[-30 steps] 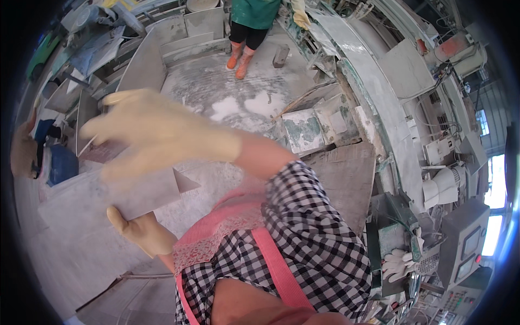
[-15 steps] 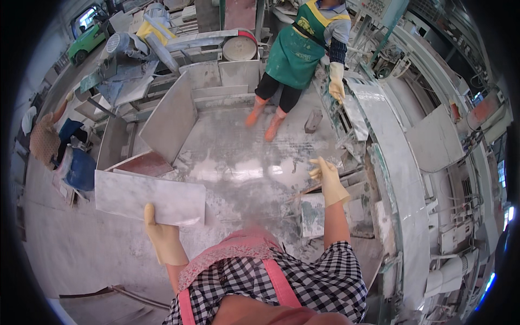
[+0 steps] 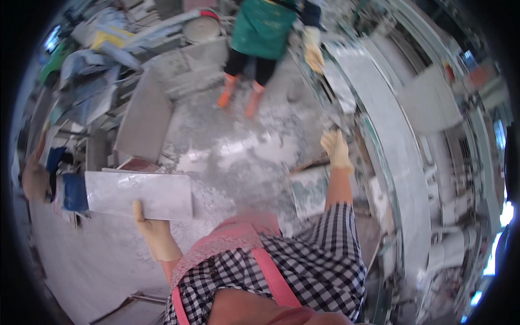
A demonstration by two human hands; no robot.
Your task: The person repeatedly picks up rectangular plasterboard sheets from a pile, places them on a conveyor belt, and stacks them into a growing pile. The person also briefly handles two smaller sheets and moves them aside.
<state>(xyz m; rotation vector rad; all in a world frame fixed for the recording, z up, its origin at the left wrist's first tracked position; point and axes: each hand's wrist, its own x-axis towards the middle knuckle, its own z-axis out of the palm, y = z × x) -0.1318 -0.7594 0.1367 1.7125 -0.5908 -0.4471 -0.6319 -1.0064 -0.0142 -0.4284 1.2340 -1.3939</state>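
Note:
My left hand (image 3: 157, 238), in a pale rubber glove, is closed on the near edge of a thin light-grey stone slab (image 3: 138, 195). The thumb lies on its upper face, and the other fingers are hidden beneath. The slab is held out to my left, above the floor. My right hand (image 3: 336, 149), also gloved, reaches forward beside the long machine bed at right. Its fingers are loosely bent and somewhat blurred, with nothing visible in them. Below that arm is a green-stained pale slab (image 3: 310, 192).
A co-worker in a green apron (image 3: 264, 30) and orange boots stands ahead, one gloved hand (image 3: 313, 54) by the long machine bed (image 3: 387, 108). Large slabs (image 3: 143, 119) lean at the left. Another person (image 3: 37, 181) is at the far left by a blue barrel (image 3: 75, 192). The floor (image 3: 227, 135) looks wet.
The view has shifted, so the co-worker sits higher and further left. My right hand has moved forward and right toward the machine bed. My left hand still holds the slab.

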